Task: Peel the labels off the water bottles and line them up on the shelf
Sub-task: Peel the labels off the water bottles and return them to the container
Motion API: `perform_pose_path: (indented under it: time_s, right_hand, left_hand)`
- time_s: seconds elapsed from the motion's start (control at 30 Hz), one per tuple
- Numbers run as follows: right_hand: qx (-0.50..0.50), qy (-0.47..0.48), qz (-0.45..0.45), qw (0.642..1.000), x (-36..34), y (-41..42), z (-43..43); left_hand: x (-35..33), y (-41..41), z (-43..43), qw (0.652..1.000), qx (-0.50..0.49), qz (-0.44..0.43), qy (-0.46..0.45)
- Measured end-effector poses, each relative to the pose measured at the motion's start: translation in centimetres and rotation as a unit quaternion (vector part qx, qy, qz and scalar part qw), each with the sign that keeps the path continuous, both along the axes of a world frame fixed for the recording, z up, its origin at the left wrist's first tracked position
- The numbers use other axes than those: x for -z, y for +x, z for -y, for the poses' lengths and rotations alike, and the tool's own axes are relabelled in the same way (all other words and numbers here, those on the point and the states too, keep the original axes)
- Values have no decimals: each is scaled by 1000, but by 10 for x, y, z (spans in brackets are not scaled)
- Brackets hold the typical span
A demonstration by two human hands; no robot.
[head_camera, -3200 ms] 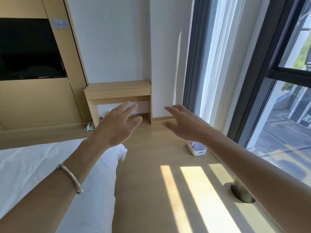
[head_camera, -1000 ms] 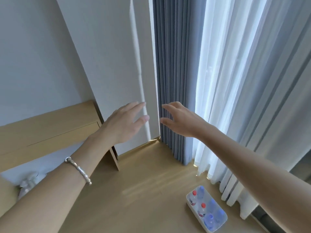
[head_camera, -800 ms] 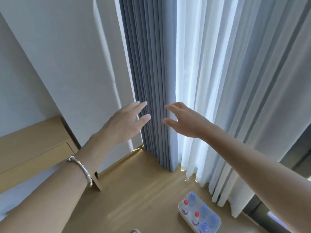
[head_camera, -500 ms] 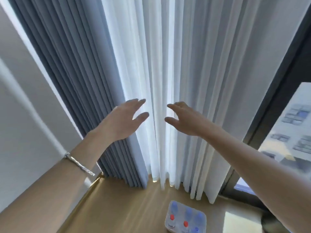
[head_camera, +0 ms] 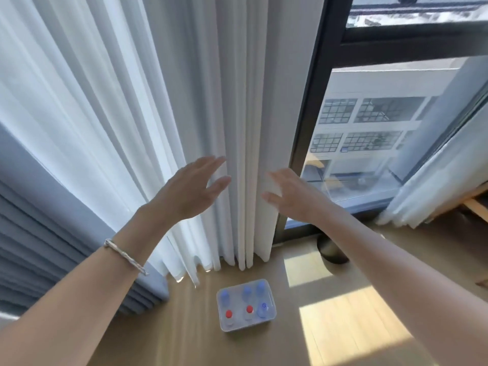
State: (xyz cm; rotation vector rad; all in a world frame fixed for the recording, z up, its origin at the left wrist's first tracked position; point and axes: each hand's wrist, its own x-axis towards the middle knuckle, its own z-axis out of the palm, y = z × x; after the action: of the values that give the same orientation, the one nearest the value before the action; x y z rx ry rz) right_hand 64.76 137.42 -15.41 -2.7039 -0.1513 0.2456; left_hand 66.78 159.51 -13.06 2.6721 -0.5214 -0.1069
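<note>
- Water bottles (head_camera: 247,291) of clear plastic, six, upright in translucent white rectangular plastic bin (head_camera: 272,299) on pale wooden floor (head_camera: 184,339), well below and between left hand (head_camera: 188,190) and right hand (head_camera: 293,198).
- Four blue caps, two red.
- Labels and any writing too small to read.
- Left hand: silver bracelet (head_camera: 125,256) at wrist, fingers straight and spread, grasping nothing, in front of white sheer curtain (head_camera: 158,101).
- Right hand: level with left, fingers loose, empty, near black window frame (head_camera: 306,114).
- Grey-blue pleated drape (head_camera: 39,233) left of left forearm.

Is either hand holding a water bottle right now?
No: the left hand and right hand are open and empty, and the bottles stand in the bin on the floor.
</note>
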Motion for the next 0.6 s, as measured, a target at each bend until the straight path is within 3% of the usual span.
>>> perform_pose_path:
  time_s: [0.13, 0.4, 0.6]
  right_hand:
    - [7, -4, -4, 1000, -1, 2, 3]
    - [-74, -15, 3, 997, 15, 13, -4]
    - [-129, -1, -78, 989, 96, 32, -4]
  left_hand:
    - [4, 1, 2, 1000, 1, 5, -18]
    - [33, -15, -4, 997, -68, -34, -12]
    - [112, -21, 5, 984, -131, -120, -6]
